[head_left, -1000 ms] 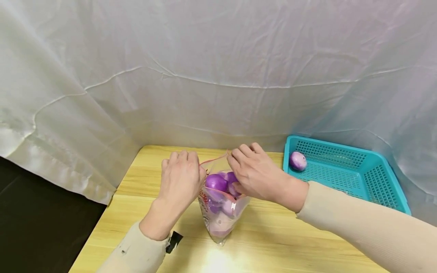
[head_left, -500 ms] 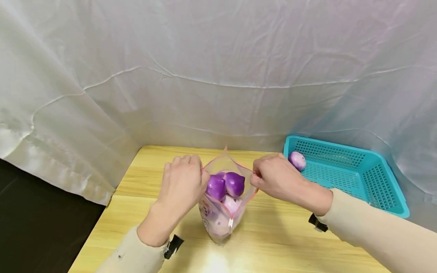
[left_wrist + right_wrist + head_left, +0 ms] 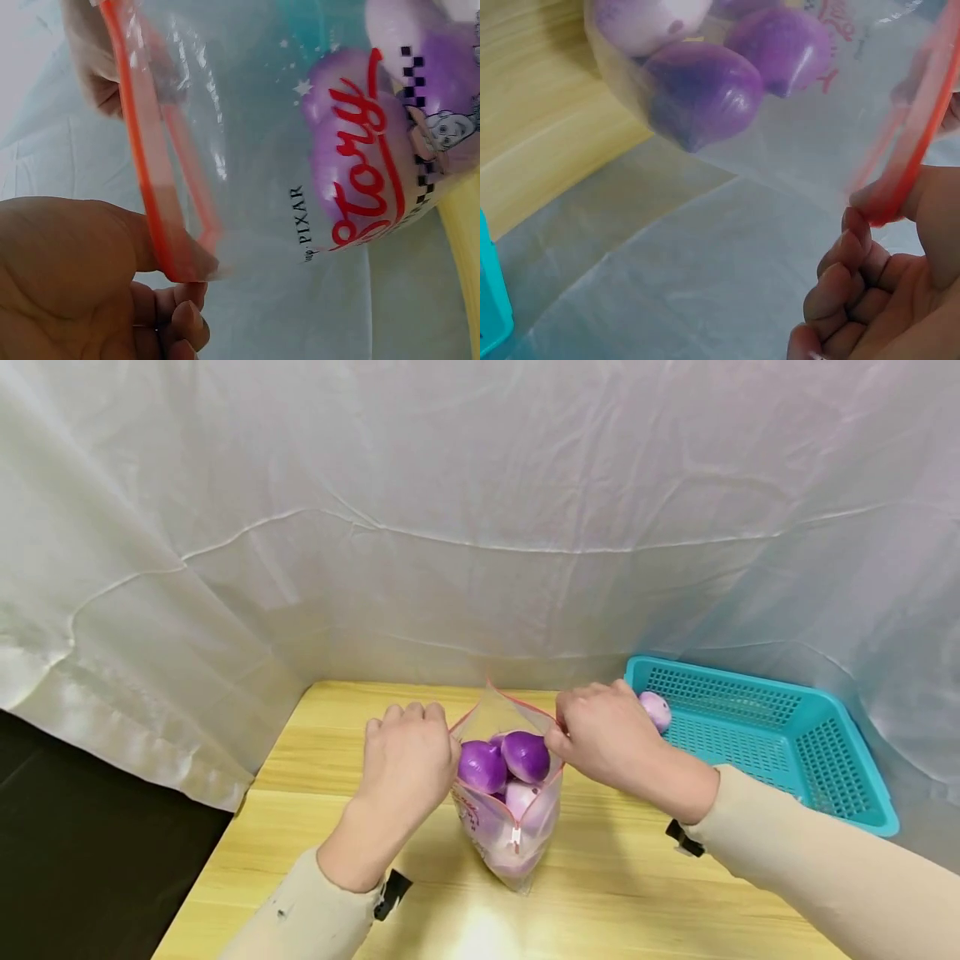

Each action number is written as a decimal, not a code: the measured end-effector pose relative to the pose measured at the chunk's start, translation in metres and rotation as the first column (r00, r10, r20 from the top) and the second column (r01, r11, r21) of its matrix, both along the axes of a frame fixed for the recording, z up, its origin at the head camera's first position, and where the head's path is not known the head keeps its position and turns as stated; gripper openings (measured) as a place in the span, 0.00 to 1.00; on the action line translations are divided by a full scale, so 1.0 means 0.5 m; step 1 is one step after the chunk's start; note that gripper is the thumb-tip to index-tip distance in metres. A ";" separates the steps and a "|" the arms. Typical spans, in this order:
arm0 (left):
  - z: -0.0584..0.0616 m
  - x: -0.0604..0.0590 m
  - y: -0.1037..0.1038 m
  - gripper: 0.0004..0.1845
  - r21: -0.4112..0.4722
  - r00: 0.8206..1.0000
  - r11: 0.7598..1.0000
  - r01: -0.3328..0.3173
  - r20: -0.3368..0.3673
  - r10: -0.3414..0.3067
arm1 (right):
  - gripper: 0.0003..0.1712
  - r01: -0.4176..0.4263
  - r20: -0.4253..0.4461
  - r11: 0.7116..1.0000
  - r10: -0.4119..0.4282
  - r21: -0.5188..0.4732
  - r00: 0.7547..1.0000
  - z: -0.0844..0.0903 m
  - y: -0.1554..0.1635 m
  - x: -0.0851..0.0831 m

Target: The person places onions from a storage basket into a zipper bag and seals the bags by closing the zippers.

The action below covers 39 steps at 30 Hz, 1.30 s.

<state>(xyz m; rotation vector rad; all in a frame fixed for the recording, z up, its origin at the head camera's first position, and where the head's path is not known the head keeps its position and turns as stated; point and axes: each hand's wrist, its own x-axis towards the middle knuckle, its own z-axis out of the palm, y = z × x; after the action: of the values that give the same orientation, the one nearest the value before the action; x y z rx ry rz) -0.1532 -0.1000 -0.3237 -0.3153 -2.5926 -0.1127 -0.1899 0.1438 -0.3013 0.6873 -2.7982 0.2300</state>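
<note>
1. Location: The bag (image 3: 491, 831) is between the two hands, above the worktop (image 3: 615, 877), mouth up. From where I stand, I cannot tell whether its base touches the surface.
2. Hands: The left hand (image 3: 411, 756) pinches one end of the red rim (image 3: 136, 142) between thumb and fingers; the right hand (image 3: 607, 727) pinches the opposite end the same way. The mouth gapes between them.
3. Material: The film is clear, printed and creased. It is probably thin, soft and smooth; expect it to fold when pushed and slip under a loose pinch.
4. Load: Several glossy purple onions (image 3: 482, 767) sit inside. They likely make the lower part the heavy end and can roll over each other if the bag tips.
5. Grip points: Hold both ends of the rim, which looks stiffer than the film. Avoid dragging on the white slider (image 3: 516, 837) at the near side; it could be the weak point. For lifting, a palm under the base would probably spare the film.
6. Nearby: One loose onion (image 3: 657, 712) lies in the teal basket (image 3: 742, 752), beyond the right hand.
</note>
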 end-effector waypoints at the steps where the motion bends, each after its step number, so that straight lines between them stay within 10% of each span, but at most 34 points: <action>1: -0.003 -0.002 0.001 0.12 -0.018 1.000 1.000 0.007 -0.014 -0.007 | 0.14 0.001 -0.011 1.000 -0.001 0.002 1.000 -0.003 0.000 -0.001; 12: -0.019 -0.020 0.002 0.12 -0.048 0.992 0.997 0.057 -0.106 -0.062 | 0.16 -0.035 -0.289 0.993 0.066 0.110 0.955 -0.028 0.004 0.002; 25: -0.027 -0.011 -0.006 0.13 0.000 0.989 0.996 0.090 -0.122 -0.090 | 0.08 -0.155 -0.370 0.987 0.131 -0.037 0.920 -0.005 0.075 -0.021; 33: -0.032 -0.003 -0.020 0.13 0.028 0.990 0.995 0.095 -0.102 -0.092 | 0.08 -0.158 -0.456 0.977 0.206 0.142 0.866 -0.019 0.162 -0.073; 39: -0.032 0.002 -0.021 0.12 0.051 0.994 0.995 0.091 -0.072 -0.088 | 0.09 -0.145 -0.416 0.947 0.259 0.287 0.871 -0.062 0.237 -0.118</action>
<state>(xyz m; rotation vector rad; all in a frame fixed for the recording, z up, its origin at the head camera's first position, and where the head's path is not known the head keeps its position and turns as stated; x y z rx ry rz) -0.1521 -0.1106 -0.3398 -0.4086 -2.5017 -0.1994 -0.2489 0.2625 -0.3324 0.9568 -2.3246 -0.2241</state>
